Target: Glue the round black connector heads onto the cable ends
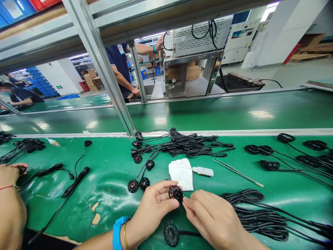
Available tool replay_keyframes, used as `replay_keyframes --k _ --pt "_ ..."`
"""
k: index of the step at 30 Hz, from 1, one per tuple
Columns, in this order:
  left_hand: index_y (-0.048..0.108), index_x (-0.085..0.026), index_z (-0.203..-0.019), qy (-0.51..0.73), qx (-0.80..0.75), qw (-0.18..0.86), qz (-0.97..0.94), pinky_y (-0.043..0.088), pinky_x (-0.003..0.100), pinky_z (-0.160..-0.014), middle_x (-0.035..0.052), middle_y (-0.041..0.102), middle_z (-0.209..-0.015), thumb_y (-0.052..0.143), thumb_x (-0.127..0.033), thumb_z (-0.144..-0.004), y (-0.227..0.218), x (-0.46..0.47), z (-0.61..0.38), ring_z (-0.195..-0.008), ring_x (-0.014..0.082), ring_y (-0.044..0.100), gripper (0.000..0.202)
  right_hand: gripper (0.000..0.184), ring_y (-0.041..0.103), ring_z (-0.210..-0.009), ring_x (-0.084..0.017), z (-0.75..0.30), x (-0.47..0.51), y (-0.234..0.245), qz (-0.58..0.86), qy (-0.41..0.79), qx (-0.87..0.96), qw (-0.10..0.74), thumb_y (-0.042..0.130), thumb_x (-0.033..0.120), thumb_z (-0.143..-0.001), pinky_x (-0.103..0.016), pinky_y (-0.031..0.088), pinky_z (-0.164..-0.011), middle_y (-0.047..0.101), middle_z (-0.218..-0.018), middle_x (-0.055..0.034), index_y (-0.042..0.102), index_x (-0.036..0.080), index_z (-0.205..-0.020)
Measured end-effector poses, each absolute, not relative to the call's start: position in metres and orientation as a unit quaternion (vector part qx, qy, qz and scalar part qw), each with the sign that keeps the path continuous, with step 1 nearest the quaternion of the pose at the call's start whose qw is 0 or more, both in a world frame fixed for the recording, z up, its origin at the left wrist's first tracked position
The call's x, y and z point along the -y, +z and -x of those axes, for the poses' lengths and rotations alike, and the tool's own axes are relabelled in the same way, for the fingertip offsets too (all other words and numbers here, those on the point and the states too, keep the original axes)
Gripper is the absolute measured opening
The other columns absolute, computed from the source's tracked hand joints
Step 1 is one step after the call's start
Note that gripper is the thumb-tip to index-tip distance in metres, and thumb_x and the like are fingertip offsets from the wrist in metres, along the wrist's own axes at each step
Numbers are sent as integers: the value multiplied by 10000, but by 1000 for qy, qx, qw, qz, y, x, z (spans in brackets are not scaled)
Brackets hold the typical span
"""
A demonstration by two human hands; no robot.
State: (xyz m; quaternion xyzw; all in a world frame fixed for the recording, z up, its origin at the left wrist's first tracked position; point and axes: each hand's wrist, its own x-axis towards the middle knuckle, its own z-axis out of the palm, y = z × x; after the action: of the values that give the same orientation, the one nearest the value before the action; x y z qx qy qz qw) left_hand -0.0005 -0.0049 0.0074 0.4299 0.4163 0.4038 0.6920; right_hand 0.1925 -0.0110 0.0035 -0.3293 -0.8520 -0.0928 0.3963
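Observation:
Between the thumb and fingers of my left hand is a small black round slotted part, held up over the green mat. The fingertips of my right hand are pinched together at its right edge; whatever they grip is hidden. Just below my hands lies a black slotted disc with a cable running under my right hand. Behind the held part is a folded white cloth, with a small clear dropper bottle touching its right side. Metal tweezers rest farther right.
Bundled black cables with round heads lie behind the cloth. More coiled cables are at right. Another person's hand works at far left. The green mat has a tear. A metal post rises behind the bench.

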Motion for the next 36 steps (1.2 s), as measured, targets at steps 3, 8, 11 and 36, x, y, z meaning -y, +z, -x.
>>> replay_keyframes --k 3,8,11,36 --pt "693 -170 -1193 402 -408 698 -430 499 423 -1019 144 730 -1195 833 -250 -758 7 4 0 -1106 283 679 464 241 469 -549 -131 -191 11 4 333 -97 849 398 527 80 -936 -273 362 -538 504 -613 12 544 197 -726" --pt "679 -164 -1206 401 -401 697 -439 491 417 -1016 137 744 -1151 819 -245 -776 6 5 1 -1094 276 680 459 159 505 -567 -117 -193 8 2 353 38 830 430 518 85 -919 -240 377 -523 525 -665 14 567 187 -808" --pt "672 -159 -1215 396 -401 700 -439 508 388 -967 141 742 -1153 809 -240 -788 9 5 1 -1060 264 687 455 119 531 -588 -105 -198 6 3 366 152 809 434 539 102 -911 -218 414 -539 554 -709 17 568 194 -842" --pt "635 -161 -1101 385 -403 706 -437 506 300 -857 100 750 -1009 845 -234 -739 10 3 4 -946 194 687 425 112 632 -768 -149 -205 -3 14 429 423 735 312 676 284 -870 -242 507 -720 663 -815 13 617 222 -799"
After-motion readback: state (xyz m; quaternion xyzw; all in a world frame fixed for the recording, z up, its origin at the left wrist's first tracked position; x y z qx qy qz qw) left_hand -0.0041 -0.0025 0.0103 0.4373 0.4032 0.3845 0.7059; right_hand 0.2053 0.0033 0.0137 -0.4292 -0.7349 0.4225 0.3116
